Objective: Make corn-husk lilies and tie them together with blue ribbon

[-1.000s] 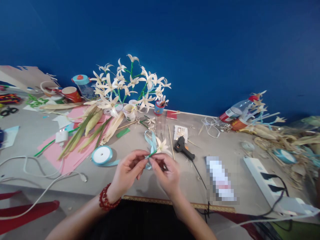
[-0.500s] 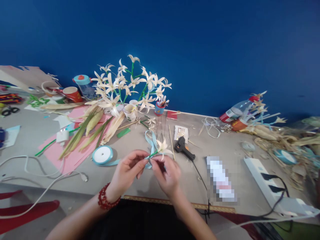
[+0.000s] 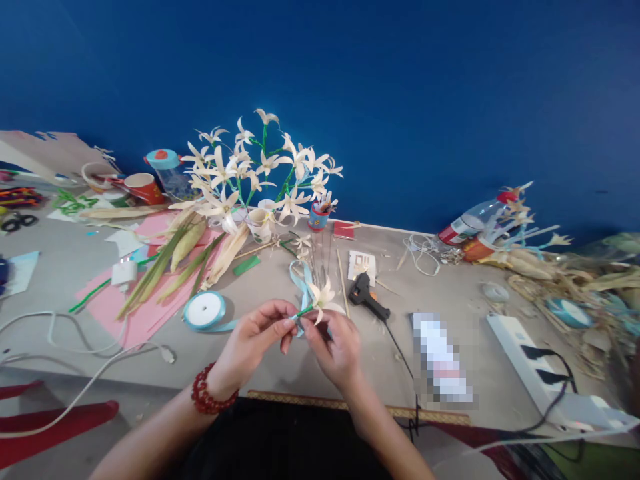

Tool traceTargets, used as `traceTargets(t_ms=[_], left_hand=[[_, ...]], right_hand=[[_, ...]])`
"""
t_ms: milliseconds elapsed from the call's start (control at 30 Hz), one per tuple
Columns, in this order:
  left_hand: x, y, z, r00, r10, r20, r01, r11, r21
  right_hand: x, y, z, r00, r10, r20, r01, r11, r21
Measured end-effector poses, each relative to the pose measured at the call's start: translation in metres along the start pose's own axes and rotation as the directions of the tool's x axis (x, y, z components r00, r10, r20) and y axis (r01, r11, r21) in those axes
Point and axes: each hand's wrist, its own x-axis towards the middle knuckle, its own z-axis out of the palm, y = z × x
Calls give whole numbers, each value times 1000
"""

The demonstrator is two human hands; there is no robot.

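A handmade flower (image 3: 324, 301) with cream petals and a short green stem is between my hands over the table. My left hand (image 3: 265, 328), wearing a red bead bracelet (image 3: 213, 392), pinches the lower end of the stem. Close beside it, my right hand (image 3: 334, 347) is closed with thumb and fingertips on the light blue ribbon (image 3: 301, 283) at the stem. Part of that ribbon loops up behind the flower. A ribbon roll (image 3: 205, 310) lies to the left, its free tail running behind my left hand. Exactly how the ribbon meets the stem is hidden by my fingers.
Finished cream flowers (image 3: 270, 162) stand in a cup (image 3: 261, 225) at the back. A black glue gun (image 3: 369, 299), a blurred-out object (image 3: 443, 360) and a power strip (image 3: 535, 373) lie right. Corn husks (image 3: 165, 267) rest on pink paper (image 3: 107, 303) at left.
The flower has turned slightly and shifted a little left between my fingers. My left wrist has moved slightly left, and both hands keep their closed grip.
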Motion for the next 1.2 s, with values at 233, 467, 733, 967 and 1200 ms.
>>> traceTargets(t_ms=[233, 467, 733, 967, 1200], left_hand=[[-2, 2, 2, 1000, 8, -25, -7, 999, 39], [-1, 2, 3, 999, 19, -39, -16, 998, 65], [0, -1, 2, 994, 100, -37, -96, 991, 96], [-1, 5, 6, 985, 168, -39, -157, 968, 196], [1, 6, 7, 980, 200, -9, -190, 943, 272]], right_hand=[[1, 0, 0, 999, -37, -8, 37, 999, -28], [0, 0, 3, 997, -59, -54, 57, 998, -29], [-4, 5, 7, 997, -54, -59, 54, 999, -4], [-6, 3, 10, 995, -31, -92, 37, 997, 68], [-8, 5, 16, 981, 173, -92, -157, 975, 158]])
